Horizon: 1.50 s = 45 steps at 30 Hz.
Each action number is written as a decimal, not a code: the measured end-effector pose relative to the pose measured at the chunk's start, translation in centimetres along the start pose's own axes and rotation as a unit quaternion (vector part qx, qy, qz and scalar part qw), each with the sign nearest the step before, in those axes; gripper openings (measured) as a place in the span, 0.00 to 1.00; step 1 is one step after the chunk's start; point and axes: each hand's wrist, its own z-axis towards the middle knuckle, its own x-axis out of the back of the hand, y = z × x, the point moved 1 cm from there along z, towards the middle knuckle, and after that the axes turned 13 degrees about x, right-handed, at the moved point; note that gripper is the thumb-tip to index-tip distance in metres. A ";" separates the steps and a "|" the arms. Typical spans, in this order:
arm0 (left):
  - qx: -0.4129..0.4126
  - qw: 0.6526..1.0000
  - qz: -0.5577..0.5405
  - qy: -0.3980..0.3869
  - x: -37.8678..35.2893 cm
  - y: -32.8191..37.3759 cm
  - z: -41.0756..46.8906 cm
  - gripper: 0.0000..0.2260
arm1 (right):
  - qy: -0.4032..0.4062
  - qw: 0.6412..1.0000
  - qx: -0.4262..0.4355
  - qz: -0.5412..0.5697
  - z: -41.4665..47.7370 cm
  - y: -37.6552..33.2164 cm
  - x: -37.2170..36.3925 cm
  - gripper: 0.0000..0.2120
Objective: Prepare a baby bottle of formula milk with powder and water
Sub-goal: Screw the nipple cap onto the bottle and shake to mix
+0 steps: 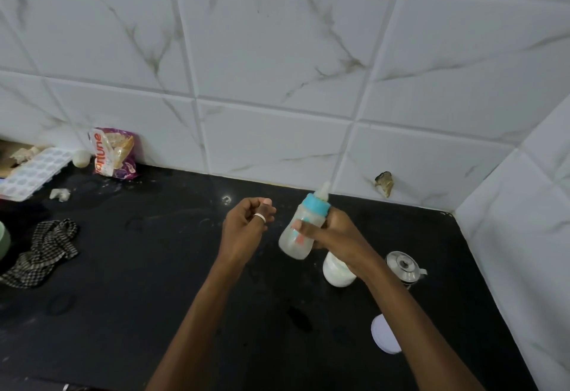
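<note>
Plastic is my read of the baby bottle (297, 233): light even with the milky fill I see through its cloudy wall, and stiff enough to take a firm squeeze. It is also smooth and round, so I judge it could slip if wet. The soft teat (324, 190) and the blue collar (316, 204) under it are no place to hold. The barrel's middle is, and that is where my right hand (334, 233) wraps it, thumb across the front, fingers behind.

The bottle hangs tilted in the air, teat toward the wall, above the back right part of the tabletop (154, 267), touching nothing but that hand. My left hand (243, 227) floats just beside it on the left, apart from it, fingers loosely curled round nothing. Under my right wrist stands a white jar (336, 273), partly hidden. I guess the white disc (384, 338) nearer the front edge is its lid. A steel pot (402, 267) sits right of the jar.
</note>
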 end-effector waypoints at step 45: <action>0.005 1.000 -0.005 0.007 0.3 0.1 -0.4 0.06 | 0.108 0.988 0.040 0.106 0.3 -0.4 0.0 0.22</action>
